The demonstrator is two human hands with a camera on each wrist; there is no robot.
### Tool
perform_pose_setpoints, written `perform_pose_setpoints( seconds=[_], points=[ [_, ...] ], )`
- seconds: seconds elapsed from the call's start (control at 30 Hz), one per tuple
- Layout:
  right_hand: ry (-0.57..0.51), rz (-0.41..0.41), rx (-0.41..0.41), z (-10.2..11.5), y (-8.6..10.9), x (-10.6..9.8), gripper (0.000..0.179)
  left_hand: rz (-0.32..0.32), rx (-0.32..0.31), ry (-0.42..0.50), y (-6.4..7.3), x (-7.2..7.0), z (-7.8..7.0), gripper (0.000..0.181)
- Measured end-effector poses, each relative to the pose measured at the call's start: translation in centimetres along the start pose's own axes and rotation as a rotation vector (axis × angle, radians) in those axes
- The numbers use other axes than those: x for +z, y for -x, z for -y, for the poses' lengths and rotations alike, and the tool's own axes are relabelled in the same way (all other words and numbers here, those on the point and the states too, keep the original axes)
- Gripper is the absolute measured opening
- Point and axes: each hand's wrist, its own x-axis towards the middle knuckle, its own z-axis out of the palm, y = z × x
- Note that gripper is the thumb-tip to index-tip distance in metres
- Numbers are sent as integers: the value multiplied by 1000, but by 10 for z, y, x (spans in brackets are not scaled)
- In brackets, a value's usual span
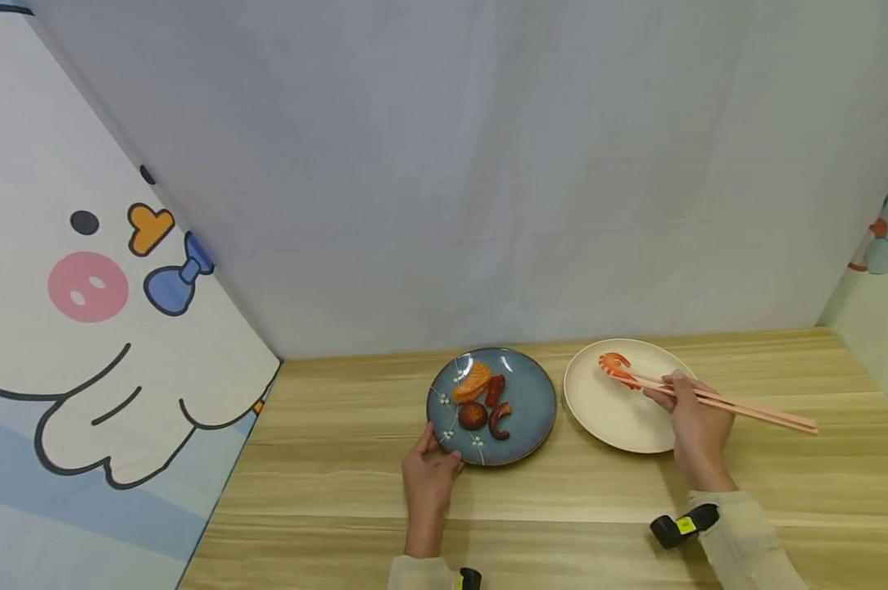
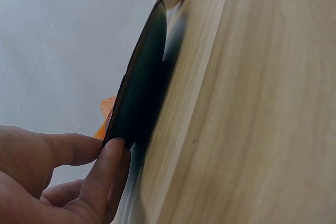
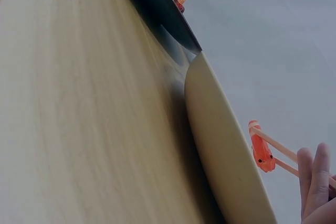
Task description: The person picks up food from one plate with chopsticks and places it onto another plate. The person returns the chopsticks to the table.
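In the head view my right hand (image 1: 698,422) holds a pair of pale pink chopsticks (image 1: 754,410) over the cream plate (image 1: 599,418). Their tips pinch an orange-red shrimp (image 3: 261,148), which appears above the plate's rim in the right wrist view. My left hand (image 1: 429,479) grips the near left rim of a blue plate (image 1: 528,410), thumb on one side and fingers under the other. On that plate lie an orange fish slice (image 1: 473,383), a brown mushroom (image 1: 473,415), a dark red piece (image 1: 495,390) and a curled dark red piece with suckers (image 1: 499,422).
Both plates stand side by side on a wood-grain table (image 1: 326,459), close to a grey-white cloth backdrop (image 1: 488,205). A cartoon-printed panel (image 1: 83,369) borders the table on the left. Black straps with small devices sit on both wrists.
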Motion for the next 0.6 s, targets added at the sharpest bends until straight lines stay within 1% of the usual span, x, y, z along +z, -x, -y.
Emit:
perform_pose_setpoints(
  seconds=[0.2,0.3,0.43,0.6],
  points=[
    [9,-18,4,6,-1,-2,17,-6,-3,-9,0,0,1,73],
    [-3,-23,8,8,-2,-2,17,-4,-2,-5,0,0,0,73],
    [-40,-23,-8,8,-6,-3,17,-4,-4,-10,0,0,0,73],
    [-40,-37,-19,7,-10,-5,19,-6,-4,-13,1,0,-2,72]
  ],
)
